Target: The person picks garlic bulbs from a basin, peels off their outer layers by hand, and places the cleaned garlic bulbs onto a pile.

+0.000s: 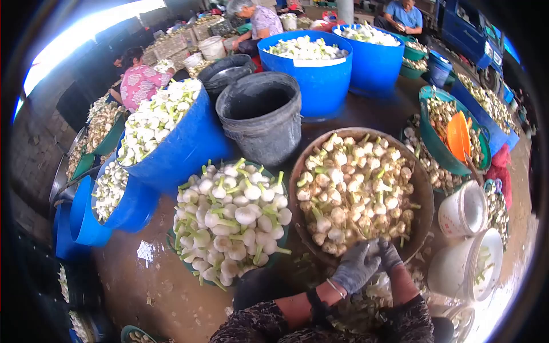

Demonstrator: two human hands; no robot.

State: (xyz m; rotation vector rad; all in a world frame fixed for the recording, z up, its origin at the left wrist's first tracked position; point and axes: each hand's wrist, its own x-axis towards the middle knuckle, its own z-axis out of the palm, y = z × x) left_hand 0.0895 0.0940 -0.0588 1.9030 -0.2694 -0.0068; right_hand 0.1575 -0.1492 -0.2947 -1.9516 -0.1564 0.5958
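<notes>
At the far left, a person in a pink top point(141, 86) is sitting beyond a large blue tub point(183, 154), which is brimming with white garlic bulbs point(163, 114). A smaller blue tub point(137, 203) is standing just beside it, also holding white garlic. Nearer the camera, a heap of clean garlic point(234, 217) with green stems is filling a green basin point(274, 264) on the brown floor point(171, 274). Behind that heap a grey bucket point(266, 134) is standing, and two more full blue tubs point(317, 86) are rising at the back.

In the middle, a round brown pan point(424, 223) is holding browner, dirtier garlic point(354, 188). The gloved left hand point(355, 267) is hovering at its near rim, fingers bent; the gloved right hand point(390, 255) is pressing in close beside it — whether either is gripping a bulb, I cannot tell. Pale scraps point(374, 291) are lying between the forearms.

Further right, a green tub point(437, 134) is carrying more garlic, with an orange scoop point(457, 137) leaning in it. Two white buckets point(452, 214) are standing nearer the camera, and a blue truck point(466, 34) is showing behind.
</notes>
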